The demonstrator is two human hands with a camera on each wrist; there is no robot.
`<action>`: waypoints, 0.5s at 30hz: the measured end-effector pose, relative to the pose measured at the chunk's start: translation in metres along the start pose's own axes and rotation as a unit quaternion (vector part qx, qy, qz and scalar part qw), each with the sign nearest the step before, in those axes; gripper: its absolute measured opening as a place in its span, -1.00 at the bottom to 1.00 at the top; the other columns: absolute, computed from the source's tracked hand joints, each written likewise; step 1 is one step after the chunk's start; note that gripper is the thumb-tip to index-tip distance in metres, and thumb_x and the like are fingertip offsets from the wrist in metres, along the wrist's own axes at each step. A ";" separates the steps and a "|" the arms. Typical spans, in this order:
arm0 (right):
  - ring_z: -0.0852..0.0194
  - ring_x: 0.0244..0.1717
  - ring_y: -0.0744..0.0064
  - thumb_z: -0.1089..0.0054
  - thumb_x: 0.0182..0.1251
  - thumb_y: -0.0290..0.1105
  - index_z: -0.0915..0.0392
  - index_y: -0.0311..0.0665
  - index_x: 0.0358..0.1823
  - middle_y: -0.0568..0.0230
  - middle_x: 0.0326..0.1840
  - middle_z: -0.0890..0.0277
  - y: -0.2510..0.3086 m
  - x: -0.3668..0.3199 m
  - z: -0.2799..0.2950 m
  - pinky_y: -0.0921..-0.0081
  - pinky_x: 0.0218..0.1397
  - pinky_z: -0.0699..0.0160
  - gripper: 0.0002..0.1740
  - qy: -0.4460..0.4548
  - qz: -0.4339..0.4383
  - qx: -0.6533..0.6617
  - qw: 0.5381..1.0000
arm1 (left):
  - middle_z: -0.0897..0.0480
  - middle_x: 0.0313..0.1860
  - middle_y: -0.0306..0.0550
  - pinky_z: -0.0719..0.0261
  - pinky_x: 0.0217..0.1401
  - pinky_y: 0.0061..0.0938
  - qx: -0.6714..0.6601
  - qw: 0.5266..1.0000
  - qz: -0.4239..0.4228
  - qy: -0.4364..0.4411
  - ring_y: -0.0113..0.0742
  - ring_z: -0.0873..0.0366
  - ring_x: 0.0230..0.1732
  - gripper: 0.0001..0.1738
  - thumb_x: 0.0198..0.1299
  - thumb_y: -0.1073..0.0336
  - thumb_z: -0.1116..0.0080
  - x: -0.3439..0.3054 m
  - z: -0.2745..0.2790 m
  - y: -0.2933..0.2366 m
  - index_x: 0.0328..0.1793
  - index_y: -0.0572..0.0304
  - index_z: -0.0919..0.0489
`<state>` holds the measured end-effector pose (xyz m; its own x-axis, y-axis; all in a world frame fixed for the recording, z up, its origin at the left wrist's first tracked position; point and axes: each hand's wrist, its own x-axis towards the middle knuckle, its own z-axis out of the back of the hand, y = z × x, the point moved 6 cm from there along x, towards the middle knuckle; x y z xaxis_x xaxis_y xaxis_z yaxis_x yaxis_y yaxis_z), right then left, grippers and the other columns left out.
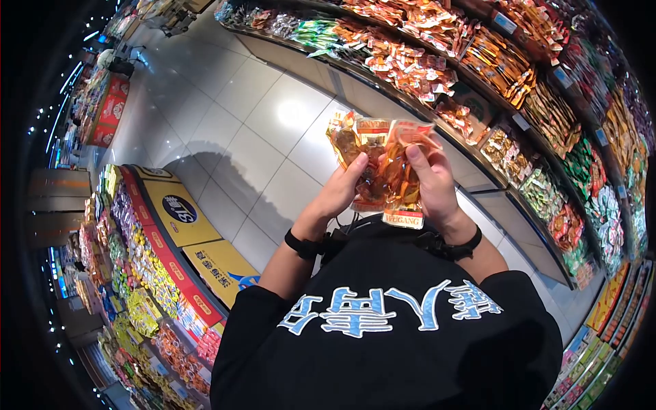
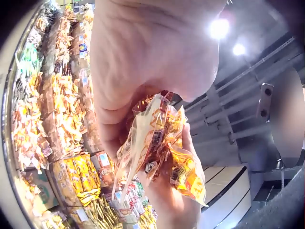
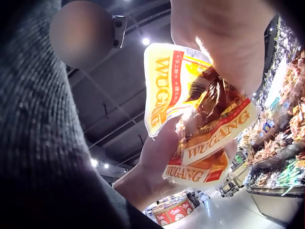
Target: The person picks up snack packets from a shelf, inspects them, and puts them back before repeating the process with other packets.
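Both hands hold a fanned bunch of clear vacuum-sealed snack packets [image 1: 389,167] in front of the chest. Brown food shows through the plastic, and "WUGANG" is printed on their cream and red ends. My left hand [image 1: 339,188] grips the left side, thumb on top. On the other side, my right hand [image 1: 437,188] pinches the nearest packet with its thumb laid over the front. From the right wrist, three printed ends are visible, one packet [image 3: 164,86] standing apart from two overlapping ones. In the left wrist view the palm hides part of the packets [image 2: 162,138].
A tiered snack shelf [image 1: 410,61] full of wrapped packets curves along the front and right. To the left stands a candy display [image 1: 147,253] with a yellow and red side panel. Tiled floor [image 1: 256,130] runs between them. Farther off is a red display stand [image 1: 113,109].
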<state>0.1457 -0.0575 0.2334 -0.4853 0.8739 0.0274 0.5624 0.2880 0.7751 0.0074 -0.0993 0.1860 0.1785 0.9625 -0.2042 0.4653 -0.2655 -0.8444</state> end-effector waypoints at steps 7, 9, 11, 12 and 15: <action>-0.63 -0.09 0.39 -0.01 0.52 -0.33 -0.31 -0.35 0.18 0.17 -0.08 -0.56 0.010 0.008 0.013 0.43 0.00 -0.68 -0.67 -0.060 0.037 -0.030 0.997 | -0.62 -0.04 -0.09 -0.53 0.15 -0.40 0.079 0.988 -0.130 -0.040 -0.31 -0.59 0.03 -0.71 0.34 0.43 0.03 0.001 0.001 -0.023 0.16 0.36 -0.43; -0.51 0.00 0.52 -0.07 0.49 -0.38 -0.25 -0.32 0.22 0.24 0.02 -0.49 0.010 0.010 0.015 0.52 0.09 -0.55 -0.62 -0.065 0.046 -0.067 0.995 | -0.61 -0.09 -0.06 -0.56 0.06 -0.38 0.193 0.965 -0.145 -0.099 -0.31 -0.60 -0.04 -0.69 0.27 0.53 0.04 0.000 0.004 -0.025 0.14 0.36 -0.41; -0.44 0.04 0.60 -0.08 0.48 -0.43 -0.19 -0.31 0.27 0.28 0.07 -0.45 0.008 0.013 0.017 0.58 0.13 -0.47 -0.57 -0.059 0.051 -0.111 0.991 | -0.60 -0.11 0.00 -0.58 0.00 -0.34 0.321 0.923 -0.161 -0.140 -0.21 -0.61 -0.08 -0.62 0.20 0.59 0.02 -0.002 0.000 -0.030 0.17 0.33 -0.36; -0.44 0.04 0.60 -0.08 0.47 -0.44 -0.19 -0.31 0.27 0.28 0.07 -0.44 0.007 0.014 0.017 0.57 0.14 -0.46 -0.58 -0.064 0.057 -0.121 0.989 | -0.60 -0.11 0.05 -0.58 -0.02 -0.29 0.392 0.892 -0.169 -0.151 -0.12 -0.62 -0.08 -0.56 0.16 0.60 -0.01 -0.005 -0.006 -0.035 0.20 0.31 -0.33; -0.41 0.07 0.58 -0.05 0.48 -0.46 -0.19 -0.31 0.25 0.25 0.09 -0.43 0.004 0.016 0.005 0.54 0.17 -0.44 -0.60 -0.059 0.079 -0.143 0.985 | -0.56 -0.07 0.26 -0.54 -0.03 -0.15 0.558 0.778 -0.235 -0.166 0.26 -0.54 -0.05 -0.33 -0.03 0.62 -0.12 -0.008 -0.023 -0.043 0.29 0.30 -0.27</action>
<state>0.1439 -0.0406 0.2341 -0.3164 0.9431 0.1025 0.4050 0.0366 0.9136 0.0054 -0.0969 0.2355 -0.1044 0.9489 0.2977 -0.6646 0.1561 -0.7307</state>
